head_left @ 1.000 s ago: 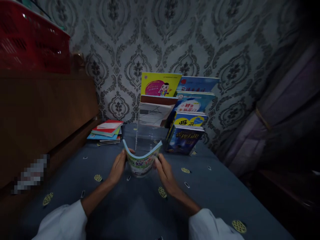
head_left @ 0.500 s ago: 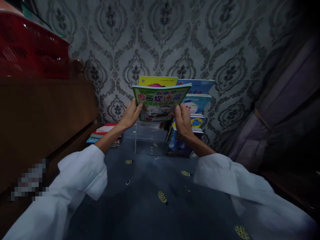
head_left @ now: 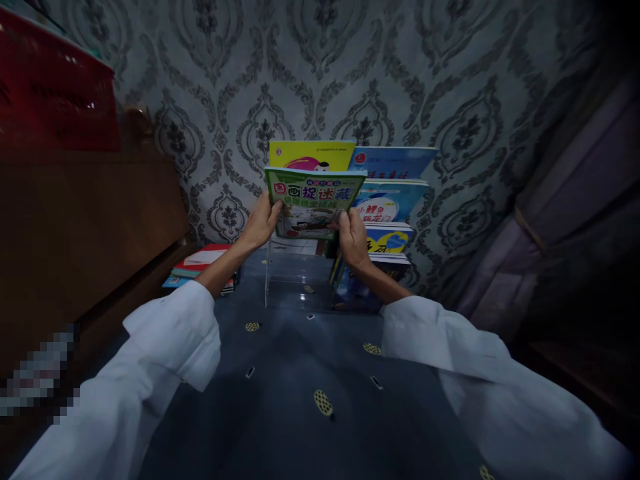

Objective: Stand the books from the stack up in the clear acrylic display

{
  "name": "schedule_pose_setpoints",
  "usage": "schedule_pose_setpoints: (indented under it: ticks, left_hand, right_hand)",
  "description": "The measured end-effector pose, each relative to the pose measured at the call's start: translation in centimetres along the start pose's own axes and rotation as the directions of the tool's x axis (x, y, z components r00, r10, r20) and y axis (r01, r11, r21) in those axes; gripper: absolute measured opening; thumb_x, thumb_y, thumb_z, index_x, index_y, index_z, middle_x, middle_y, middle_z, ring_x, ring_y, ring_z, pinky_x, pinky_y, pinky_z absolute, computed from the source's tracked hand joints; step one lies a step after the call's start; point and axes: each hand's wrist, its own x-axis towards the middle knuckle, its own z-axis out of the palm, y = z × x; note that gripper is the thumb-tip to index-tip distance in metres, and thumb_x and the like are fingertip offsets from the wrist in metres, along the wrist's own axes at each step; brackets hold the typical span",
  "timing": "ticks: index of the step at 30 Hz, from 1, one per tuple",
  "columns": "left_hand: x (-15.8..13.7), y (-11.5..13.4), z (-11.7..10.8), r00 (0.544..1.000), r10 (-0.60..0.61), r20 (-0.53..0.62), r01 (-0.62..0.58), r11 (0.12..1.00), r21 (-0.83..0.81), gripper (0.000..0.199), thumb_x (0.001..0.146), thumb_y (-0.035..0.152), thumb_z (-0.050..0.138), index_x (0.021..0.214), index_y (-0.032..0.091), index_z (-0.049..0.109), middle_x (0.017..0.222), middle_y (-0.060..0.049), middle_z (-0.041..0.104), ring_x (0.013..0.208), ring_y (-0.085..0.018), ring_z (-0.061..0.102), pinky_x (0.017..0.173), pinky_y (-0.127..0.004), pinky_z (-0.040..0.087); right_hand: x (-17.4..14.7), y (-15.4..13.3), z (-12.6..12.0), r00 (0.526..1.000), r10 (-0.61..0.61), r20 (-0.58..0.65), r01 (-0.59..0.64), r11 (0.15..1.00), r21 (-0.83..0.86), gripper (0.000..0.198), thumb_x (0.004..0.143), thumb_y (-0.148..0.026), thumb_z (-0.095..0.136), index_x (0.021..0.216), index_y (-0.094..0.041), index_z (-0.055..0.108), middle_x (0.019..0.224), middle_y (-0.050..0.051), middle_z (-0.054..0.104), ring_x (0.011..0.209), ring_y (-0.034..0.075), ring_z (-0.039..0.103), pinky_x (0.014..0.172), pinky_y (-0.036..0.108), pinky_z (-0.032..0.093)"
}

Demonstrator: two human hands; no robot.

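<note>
Between my two hands is a thin green-bordered picture book (head_left: 310, 203), held upright with its cover towards me. My left hand (head_left: 261, 221) grips its left edge, thumb on the cover. On the right edge, my right hand (head_left: 354, 238) is closed the same way. The book is over the left half of a clear tiered stand (head_left: 295, 273). A yellow book (head_left: 305, 153) stands behind it, its lower part hidden. Blue books (head_left: 395, 160) and a light-blue book (head_left: 395, 199) rise in steps to the right, above a yellow-and-blue book (head_left: 393, 241) and a dark blue book (head_left: 357, 290).
Several books lie stacked (head_left: 200, 260) left of the stand. A wooden cabinet (head_left: 90, 220) borders the left side, with a red basket (head_left: 60, 100) on top. A tied curtain (head_left: 505, 273) hangs at right. The dark patterned cloth (head_left: 280, 407) covers the surface before me.
The green picture book and both hands have shifted slightly left relative to the stand, and the book faces me more squarely. Both hands keep their grip. The camera view has moved a little.
</note>
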Motion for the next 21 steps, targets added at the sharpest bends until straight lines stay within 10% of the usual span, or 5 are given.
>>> schedule_pose_setpoints:
  ticks: [7,21]
  left_hand:
    - [0.0,-2.5,0.9,0.984,-0.165,-0.07,0.164,0.986,-0.015,0.049,0.098,0.064,0.036,0.107,0.018,0.052,0.099,-0.009,0.061,0.097,-0.023,0.062,0.093,-0.041,0.049]
    - [1.2,-3.2,0.6,0.985,-0.134,-0.109,0.148,0.98,0.133,0.035,0.102,0.053,0.038,0.105,0.02,0.051,0.099,-0.01,0.065,0.106,-0.027,0.063,0.099,-0.044,0.046]
  right_hand:
    - [1.4,-0.5,0.4,0.993,0.113,-0.032,-0.102,0.965,0.242,0.046,0.098,-0.066,0.026,0.087,-0.025,0.046,0.076,0.003,0.06,0.075,0.023,0.066,0.073,0.039,0.053]
    - [2.7,0.5,2.4,0.969,0.247,0.02,-0.234,0.882,0.409,0.036,0.098,-0.054,0.035,0.082,-0.025,0.046,0.079,0.002,0.054,0.075,0.021,0.066,0.066,0.036,0.057]
